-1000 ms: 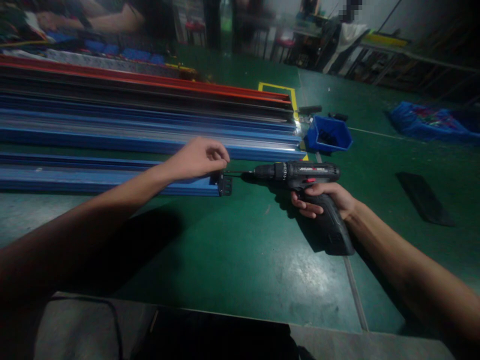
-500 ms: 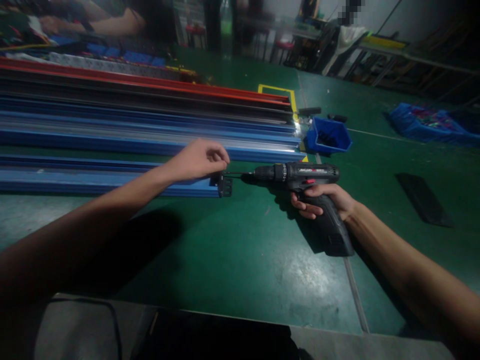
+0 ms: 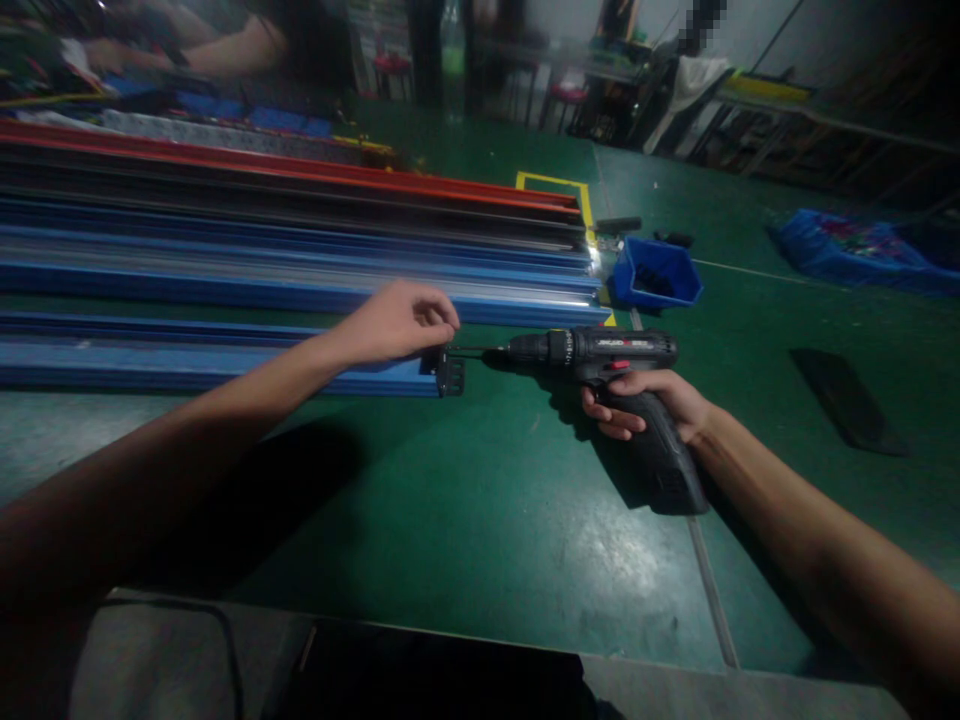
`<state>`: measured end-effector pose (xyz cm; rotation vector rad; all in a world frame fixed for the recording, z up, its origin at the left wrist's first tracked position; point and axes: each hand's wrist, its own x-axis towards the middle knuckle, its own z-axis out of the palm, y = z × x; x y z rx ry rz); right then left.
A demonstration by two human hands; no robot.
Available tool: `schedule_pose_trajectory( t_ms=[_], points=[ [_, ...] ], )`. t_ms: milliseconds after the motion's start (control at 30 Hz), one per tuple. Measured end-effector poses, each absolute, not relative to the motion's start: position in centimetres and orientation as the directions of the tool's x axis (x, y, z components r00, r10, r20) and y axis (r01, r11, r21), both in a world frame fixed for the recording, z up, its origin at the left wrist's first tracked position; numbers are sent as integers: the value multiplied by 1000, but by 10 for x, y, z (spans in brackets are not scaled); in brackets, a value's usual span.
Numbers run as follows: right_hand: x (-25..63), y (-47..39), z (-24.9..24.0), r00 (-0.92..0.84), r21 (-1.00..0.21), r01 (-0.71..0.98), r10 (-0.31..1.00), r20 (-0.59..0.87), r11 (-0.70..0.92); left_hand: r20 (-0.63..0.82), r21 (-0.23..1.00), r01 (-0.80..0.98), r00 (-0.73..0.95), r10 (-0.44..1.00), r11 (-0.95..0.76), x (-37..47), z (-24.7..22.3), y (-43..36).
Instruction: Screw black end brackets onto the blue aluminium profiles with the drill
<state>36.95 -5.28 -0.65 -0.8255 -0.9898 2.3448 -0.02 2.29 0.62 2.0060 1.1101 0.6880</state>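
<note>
My right hand (image 3: 645,400) is wrapped round the grip of a black cordless drill (image 3: 600,348), which points left. Its long thin bit (image 3: 471,349) reaches to a black end cap (image 3: 451,374) on the right end of a blue metal profile (image 3: 390,380). Over that end, my left hand (image 3: 409,318) is closed, thumb and forefinger pinched together beside the bit's tip. What those fingers hold, if anything, is too small to make out.
Behind lie several long blue, black and red profiles (image 3: 487,185). A blue bin (image 3: 660,275) with dark parts stands at their right ends. Further right are a dark flat piece (image 3: 847,400) and larger blue bins (image 3: 847,245). A co-worker's arm (image 3: 232,50) shows at the back left.
Both hands, the drill and the profile stay practically where they were. At the back left, the co-worker's hands have shifted slightly.
</note>
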Motion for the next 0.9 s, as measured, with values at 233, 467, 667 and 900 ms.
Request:
schedule_pose_trajectory(
  t_ms=[233,467,667,900],
  points=[
    [370,-52,-8,-721,-759,-176,607,-335,-627,102,808,471,481,871,-355,0,7,23],
    [371,-52,-8,-732,-756,-183,600,-323,-629,109,800,474,488,866,-368,0,7,23],
    [371,-53,-7,-723,-762,-164,602,-340,-627,105,798,479,487,867,-366,0,6,23],
    [370,-54,-5,-713,-762,-166,610,-346,-626,120,799,465,499,858,-382,-1,5,24]
  ],
)
